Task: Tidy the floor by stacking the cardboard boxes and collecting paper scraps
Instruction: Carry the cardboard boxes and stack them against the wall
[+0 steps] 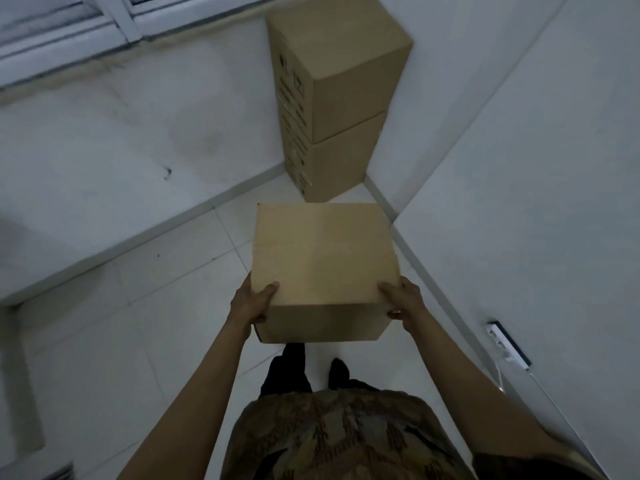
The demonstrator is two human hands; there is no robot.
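A bare indoor room corner, likely a home or storeroom: pale floor tiles (166,327), plain white walls (519,202), a wall socket (509,344) low down, a window frame (69,29), and stacked boxes (329,109).

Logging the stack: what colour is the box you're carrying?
Plain tan cardboard box, unmarked top, seen in the head view.

A plain, closed brown cardboard box (322,258) is up off the floor, level, its long flat top facing up. Beyond it, 2 closed boxes (332,98) with printed sides stand stacked in the corner.
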